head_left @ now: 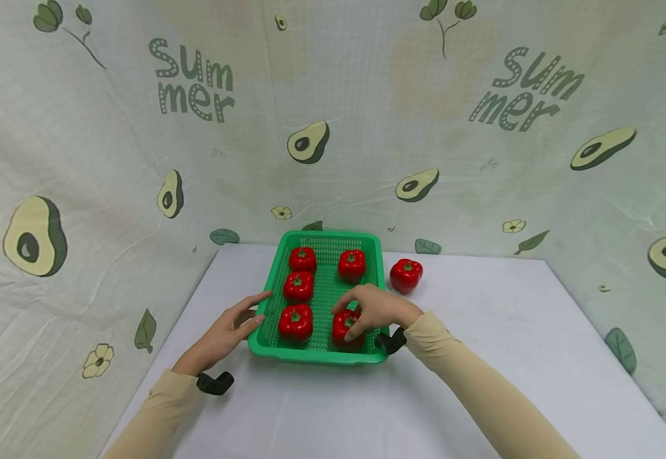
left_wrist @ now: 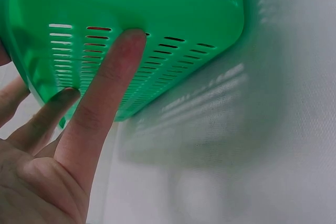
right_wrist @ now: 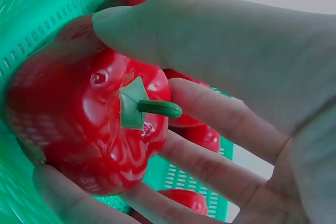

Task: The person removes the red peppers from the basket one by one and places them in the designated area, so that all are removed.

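Snugly, the right hand [head_left: 376, 307] is gripping a red pepper [right_wrist: 63, 108], which is sitting between thumb and fingers in the near right corner of the green basket [head_left: 321, 357], its green stem [right_wrist: 160, 108] pointing toward the palm; the left hand [head_left: 226, 328] is touching the basket's left side with extended fingers, while four other peppers [head_left: 298, 287] are lying inside and a sixth pepper [head_left: 406, 275] is resting outside, just beyond the right rim

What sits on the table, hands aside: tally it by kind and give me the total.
Red bell peppers: 6 (5 inside the basket, 1 outside it)
Green basket: 1
Total: 7
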Demonstrator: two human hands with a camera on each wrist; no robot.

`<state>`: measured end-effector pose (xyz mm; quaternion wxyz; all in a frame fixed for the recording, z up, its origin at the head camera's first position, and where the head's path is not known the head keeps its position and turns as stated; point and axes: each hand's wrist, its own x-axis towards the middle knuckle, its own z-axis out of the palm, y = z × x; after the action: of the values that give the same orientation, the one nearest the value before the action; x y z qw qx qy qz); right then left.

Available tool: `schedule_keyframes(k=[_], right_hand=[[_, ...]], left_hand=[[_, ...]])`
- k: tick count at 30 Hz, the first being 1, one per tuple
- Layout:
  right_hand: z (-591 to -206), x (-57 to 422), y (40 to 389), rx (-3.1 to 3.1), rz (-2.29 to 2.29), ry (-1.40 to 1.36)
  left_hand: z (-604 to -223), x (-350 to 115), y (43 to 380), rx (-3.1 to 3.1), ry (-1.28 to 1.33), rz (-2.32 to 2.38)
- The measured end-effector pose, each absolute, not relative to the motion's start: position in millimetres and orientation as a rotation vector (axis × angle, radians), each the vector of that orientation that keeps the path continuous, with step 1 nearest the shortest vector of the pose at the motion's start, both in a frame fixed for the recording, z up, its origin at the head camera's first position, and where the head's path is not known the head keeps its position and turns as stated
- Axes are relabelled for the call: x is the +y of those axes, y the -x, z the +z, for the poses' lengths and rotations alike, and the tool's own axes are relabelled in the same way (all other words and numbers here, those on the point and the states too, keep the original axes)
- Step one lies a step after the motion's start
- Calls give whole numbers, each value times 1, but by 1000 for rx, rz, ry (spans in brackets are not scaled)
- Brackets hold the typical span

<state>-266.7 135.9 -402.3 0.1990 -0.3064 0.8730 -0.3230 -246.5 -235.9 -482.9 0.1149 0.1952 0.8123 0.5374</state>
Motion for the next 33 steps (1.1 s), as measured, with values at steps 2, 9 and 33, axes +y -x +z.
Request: schedule_keyframes(k=[2, 9, 33], right_hand=[[-403, 136, 267, 2432, -913, 850], [-407, 137, 268, 2440, -910, 845], [-406, 144, 269, 2478, -1037, 833]], left_hand=[[-483, -236, 246, 2380, -552, 1577], [-482, -236, 245, 2388, -575, 1568], [-485, -236, 246, 2373, -547, 1593]])
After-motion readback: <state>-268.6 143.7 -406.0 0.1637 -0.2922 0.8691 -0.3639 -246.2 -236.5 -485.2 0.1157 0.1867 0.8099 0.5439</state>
